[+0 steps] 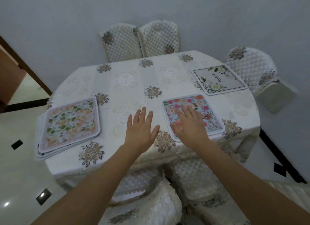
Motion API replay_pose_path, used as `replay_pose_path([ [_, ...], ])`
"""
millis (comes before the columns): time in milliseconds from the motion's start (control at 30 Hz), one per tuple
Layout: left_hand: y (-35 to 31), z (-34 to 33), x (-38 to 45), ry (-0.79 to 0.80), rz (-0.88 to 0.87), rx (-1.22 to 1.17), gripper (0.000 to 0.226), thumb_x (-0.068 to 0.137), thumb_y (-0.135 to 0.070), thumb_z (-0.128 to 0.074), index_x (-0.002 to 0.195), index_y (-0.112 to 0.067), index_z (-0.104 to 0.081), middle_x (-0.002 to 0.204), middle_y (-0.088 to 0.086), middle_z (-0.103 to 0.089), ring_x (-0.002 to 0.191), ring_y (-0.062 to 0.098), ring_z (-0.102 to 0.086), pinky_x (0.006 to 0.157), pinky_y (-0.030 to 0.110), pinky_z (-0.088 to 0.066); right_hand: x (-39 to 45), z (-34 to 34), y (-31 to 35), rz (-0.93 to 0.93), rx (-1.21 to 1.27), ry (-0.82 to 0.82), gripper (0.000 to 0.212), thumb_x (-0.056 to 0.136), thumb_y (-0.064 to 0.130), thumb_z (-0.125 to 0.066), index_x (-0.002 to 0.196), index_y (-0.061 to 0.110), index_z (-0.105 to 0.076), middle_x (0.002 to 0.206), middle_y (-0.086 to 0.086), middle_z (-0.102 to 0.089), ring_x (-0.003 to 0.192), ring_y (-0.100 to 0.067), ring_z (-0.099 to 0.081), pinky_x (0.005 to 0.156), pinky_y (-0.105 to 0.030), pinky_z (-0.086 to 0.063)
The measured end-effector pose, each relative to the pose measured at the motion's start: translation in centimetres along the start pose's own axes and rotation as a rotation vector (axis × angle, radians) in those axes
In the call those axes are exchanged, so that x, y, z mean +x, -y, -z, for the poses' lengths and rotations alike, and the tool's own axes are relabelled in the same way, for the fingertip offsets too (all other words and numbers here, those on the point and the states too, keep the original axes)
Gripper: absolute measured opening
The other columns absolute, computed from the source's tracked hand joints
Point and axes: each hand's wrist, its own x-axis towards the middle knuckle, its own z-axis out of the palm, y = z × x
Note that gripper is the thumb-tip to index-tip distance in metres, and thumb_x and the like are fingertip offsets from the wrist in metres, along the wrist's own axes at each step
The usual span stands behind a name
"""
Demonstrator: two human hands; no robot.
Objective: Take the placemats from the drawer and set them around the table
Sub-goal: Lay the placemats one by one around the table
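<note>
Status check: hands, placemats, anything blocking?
Left hand open over tablecloth. Right hand flat on blue floral placemat. White placemat set; stack of placemats waiting. Nothing blocking.

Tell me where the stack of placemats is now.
In the head view, the stack of placemats lies at the table's left edge, left of the open left hand.

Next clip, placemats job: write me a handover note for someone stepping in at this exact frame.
Left hand: open, fingers spread over the bare tablecloth, holding nothing.
Right hand: open, flat on the blue floral placemat at the near edge.
Done: that mat and the white floral placemat near the far-right chair are laid.
Left: the stack of placemats at the table's left edge needs spreading to the other seats.
</note>
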Motion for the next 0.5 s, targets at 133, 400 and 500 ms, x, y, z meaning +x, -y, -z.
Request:
replay_pose_path([
  [133,2.5,2.9,-2.8,-0.087,-0.003,-0.074,0.074,0.094,-0.062,-0.006,0.156,-0.023,-0.013,0.165,0.004,-0.003,0.151,0.024,-0.003,0.121,0.047,-0.003,-2.8,2.3,4.4,0.072,0.003,-0.125,0.067,0.095,0.055,-0.031,0.152,0.021,-0.030,0.160,-0.004,-0.023,0.149,-0.024,-0.014,0.121,-0.046,-0.008],
  [400,5.9,7.9,-8.7,-0.277,0.040,-0.049,0.075,0.093,-0.063,-0.004,0.156,-0.024,-0.015,0.164,0.004,-0.005,0.151,0.024,-0.002,0.121,0.050,0.000,-6.4,4.4,11.1,0.118,-0.088,-0.199,0.066,0.097,0.057,-0.033,0.154,0.026,-0.022,0.163,0.001,-0.012,0.150,-0.021,-0.002,0.121,-0.047,-0.002],
  [500,7.7,10.2,-11.4,-0.334,0.097,-0.001,0.074,0.094,-0.062,-0.004,0.156,-0.023,-0.016,0.164,0.005,-0.006,0.151,0.024,-0.002,0.121,0.052,-0.001,-7.0,5.4,14.0,0.186,-0.105,-0.222,0.072,0.092,0.063,-0.018,0.154,0.026,-0.020,0.163,0.000,-0.010,0.151,-0.022,-0.001,0.121,-0.047,0.000],
])
